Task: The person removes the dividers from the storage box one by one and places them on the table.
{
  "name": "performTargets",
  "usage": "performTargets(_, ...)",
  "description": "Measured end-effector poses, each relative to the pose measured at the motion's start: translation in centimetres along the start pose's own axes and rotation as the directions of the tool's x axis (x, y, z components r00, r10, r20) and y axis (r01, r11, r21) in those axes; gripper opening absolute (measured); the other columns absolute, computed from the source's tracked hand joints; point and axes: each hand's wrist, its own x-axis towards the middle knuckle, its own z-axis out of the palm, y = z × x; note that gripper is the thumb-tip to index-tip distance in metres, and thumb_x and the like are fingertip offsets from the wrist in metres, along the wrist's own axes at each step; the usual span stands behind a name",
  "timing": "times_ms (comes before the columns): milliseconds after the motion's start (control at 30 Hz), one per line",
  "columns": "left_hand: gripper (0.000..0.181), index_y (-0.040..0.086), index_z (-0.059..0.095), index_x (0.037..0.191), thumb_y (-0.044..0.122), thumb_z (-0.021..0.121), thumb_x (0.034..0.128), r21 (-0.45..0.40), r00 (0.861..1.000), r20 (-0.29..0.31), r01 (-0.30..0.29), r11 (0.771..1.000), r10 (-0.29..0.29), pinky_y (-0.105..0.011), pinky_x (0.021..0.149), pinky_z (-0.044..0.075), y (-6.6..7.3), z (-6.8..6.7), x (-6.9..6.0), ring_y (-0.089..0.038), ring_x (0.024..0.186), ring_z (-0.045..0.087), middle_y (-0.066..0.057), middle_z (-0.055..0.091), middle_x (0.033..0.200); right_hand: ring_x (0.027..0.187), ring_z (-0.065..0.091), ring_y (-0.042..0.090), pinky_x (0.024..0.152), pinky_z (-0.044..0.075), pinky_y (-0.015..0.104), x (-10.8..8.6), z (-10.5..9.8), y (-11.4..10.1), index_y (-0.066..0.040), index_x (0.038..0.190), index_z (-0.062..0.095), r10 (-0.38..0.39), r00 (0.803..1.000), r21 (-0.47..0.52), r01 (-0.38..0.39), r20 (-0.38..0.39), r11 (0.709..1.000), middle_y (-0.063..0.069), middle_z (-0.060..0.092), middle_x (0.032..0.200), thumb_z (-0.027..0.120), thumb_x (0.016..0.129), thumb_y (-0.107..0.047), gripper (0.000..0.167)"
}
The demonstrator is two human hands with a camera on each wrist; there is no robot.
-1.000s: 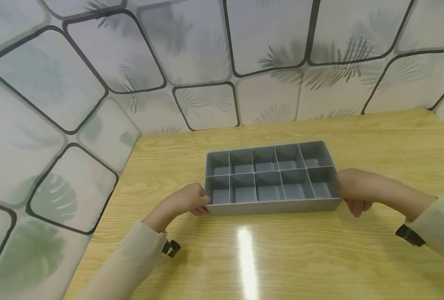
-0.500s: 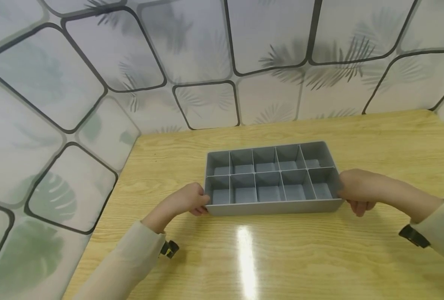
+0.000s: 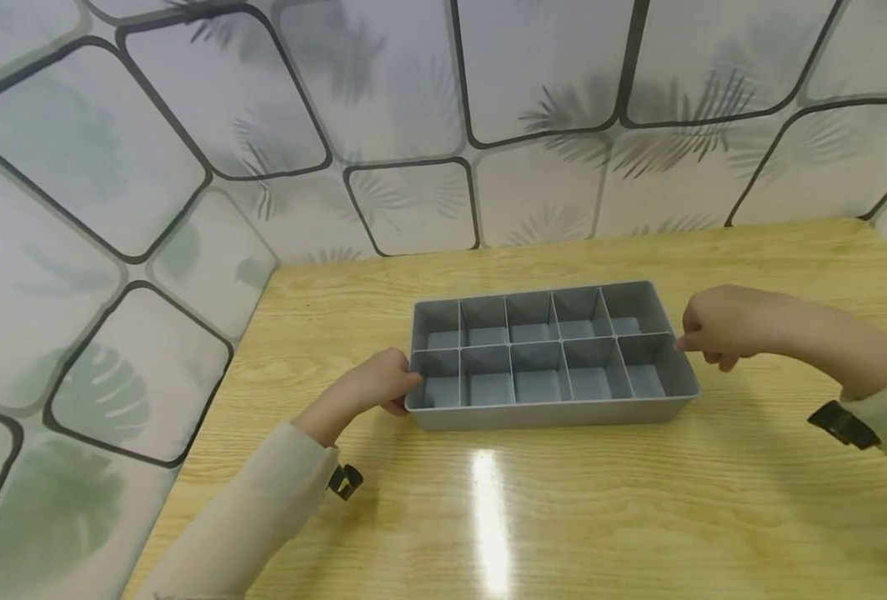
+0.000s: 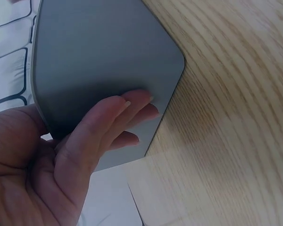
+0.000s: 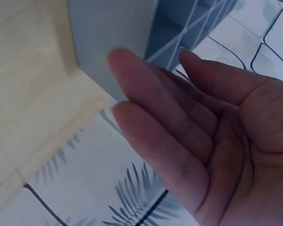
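A grey divided tray point(image 3: 552, 415), long and rectangular, stands on the wooden table with two rows of compartments, and I see nothing in them. My left hand point(image 3: 372, 385) holds its left end near the front corner. In the left wrist view, the fingers point(image 4: 101, 117) lie along the outer wall, while the thumb goes over the rim and its tip is hidden. My right hand point(image 3: 739, 327) is at the tray's right end, fingers loosely bent. Its foremost fingertip is at the rim; whether it touches I cannot tell. The right wrist view shows several fingers point(image 5: 151, 141) apart from the wall.
The yellow wood-grain table point(image 3: 608, 508) extends in front of and beside the tray. Behind it and at the left rise walls point(image 3: 406, 208) with a leaf-and-frame pattern. Dark straps point(image 3: 346, 482) sit at both sleeve cuffs.
My right hand has let go of the tray's front right corner and moved up and back along its right end. My left hand has shifted slightly back along the left end. The tray stays in place.
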Motion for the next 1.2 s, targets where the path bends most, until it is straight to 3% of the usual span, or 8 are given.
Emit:
performTargets(167, 0.027, -0.009, 0.056, 0.072, 0.005, 0.045, 0.0909, 0.030, 1.000, 0.004, 0.001, 1.000, -0.001, -0.031, 0.059, 0.060, 0.1, 0.0, 0.1, -0.022, 0.063, 0.069, -0.020, 0.068, 0.077, 0.066, 0.060, 0.015, 0.056, 0.052, 0.034, 0.4, -2.1, -1.0, -0.002, 0.087, 0.069, -0.056, 0.990, -0.159, 0.035, -0.132, 0.987, 0.000, 0.064, 0.075, 0.061, 0.086, -0.003, 0.008)
performTargets(233, 0.027, -0.012, 0.058, 0.075, 0.005, 0.044, 0.0913, 0.037, 1.000, 0.006, 0.002, 0.999, -0.002, -0.031, 0.059, 0.060, 0.1, 0.0, 0.2, -0.022, 0.063, 0.068, -0.021, 0.068, 0.078, 0.063, 0.054, 0.013, 0.053, 0.047, 0.032, 0.7, -2.5, -1.6, -0.006, 0.082, 0.069, -0.068, 0.983, -0.205, 0.032, -0.171, 0.978, -0.003, 0.061, 0.071, 0.063, 0.084, -0.002, 0.007)
performTargets(400, 0.027, -0.012, 0.058, 0.077, 0.006, 0.045, 0.0919, 0.041, 1.000, 0.012, 0.012, 0.999, -0.012, -0.031, 0.059, 0.060, 0.1, 0.1, 0.2, -0.023, 0.063, 0.069, -0.022, 0.068, 0.080, 0.057, 0.027, 0.011, 0.051, 0.022, 0.026, 1.6, -2.4, -3.1, -0.018, 0.058, 0.042, -0.138, 0.957, -0.302, 0.056, -0.256, 0.952, -0.006, 0.031, 0.059, 0.059, 0.079, 0.005, 0.036)
performTargets(533, 0.027, -0.014, 0.058, 0.079, 0.006, 0.045, 0.0918, 0.035, 1.000, 0.011, 0.016, 0.999, -0.017, -0.032, 0.060, 0.060, 0.0, 0.2, 0.1, -0.023, 0.063, 0.069, -0.024, 0.068, 0.082, 0.055, 0.022, 0.011, 0.051, 0.020, 0.026, 2.9, -2.2, -3.6, -0.018, 0.057, 0.033, -0.317, 0.910, -0.483, 0.159, -0.266, 0.861, -0.006, 0.026, 0.057, 0.055, 0.078, 0.008, 0.040)
performTargets(633, 0.027, -0.012, 0.057, 0.075, 0.006, 0.045, 0.0920, 0.034, 1.000, 0.008, 0.017, 0.999, -0.017, -0.032, 0.060, 0.060, -0.1, 0.2, 0.0, -0.023, 0.064, 0.069, -0.023, 0.068, 0.082, 0.055, 0.033, 0.010, 0.050, 0.032, 0.027, 4.0, -2.1, -3.6, -0.018, 0.061, 0.045, -0.440, 0.872, -0.630, 0.222, -0.213, 0.744, -0.007, 0.041, 0.058, 0.059, 0.081, 0.003, 0.032)
performTargets(767, 0.030, 0.000, 0.053, 0.064, 0.006, 0.046, 0.0920, 0.055, 1.000, 0.001, 0.011, 0.998, -0.011, -0.030, 0.058, 0.059, -0.2, 0.3, 0.1, -0.022, 0.063, 0.069, -0.018, 0.068, 0.077, 0.061, 0.048, 0.010, 0.057, 0.046, 0.031, 5.3, -1.8, -3.4, -0.020, 0.070, 0.058, -0.483, 0.867, -0.708, 0.264, -0.123, 0.655, -0.006, 0.057, 0.069, 0.062, 0.083, -0.003, 0.021)
performTargets(967, 0.030, 0.004, 0.051, 0.062, 0.006, 0.046, 0.0914, 0.059, 1.000, -0.009, 0.014, 0.998, -0.013, -0.029, 0.058, 0.059, -0.1, 0.3, 0.2, -0.022, 0.065, 0.069, -0.016, 0.068, 0.076, 0.062, 0.056, 0.015, 0.053, 0.048, 0.030, 6.3, -1.0, -2.9, -0.017, 0.071, 0.062, -0.591, 0.806, -0.798, 0.358, 0.003, 0.485, -0.002, 0.061, 0.072, 0.070, 0.068, 0.009, 0.027)
performTargets(1200, 0.033, 0.005, 0.050, 0.059, 0.007, 0.046, 0.0922, 0.079, 1.000, -0.011, 0.011, 0.997, -0.010, -0.030, 0.059, 0.059, -0.1, 0.3, 0.0, -0.022, 0.061, 0.069, -0.016, 0.068, 0.074, 0.056, 0.050, 0.012, 0.045, 0.043, 0.028, 6.8, -0.3, -2.9, -0.019, 0.064, 0.059, -0.613, 0.790, -0.788, 0.368, -0.015, 0.494, -0.004, 0.058, 0.067, 0.066, 0.075, 0.006, 0.027)
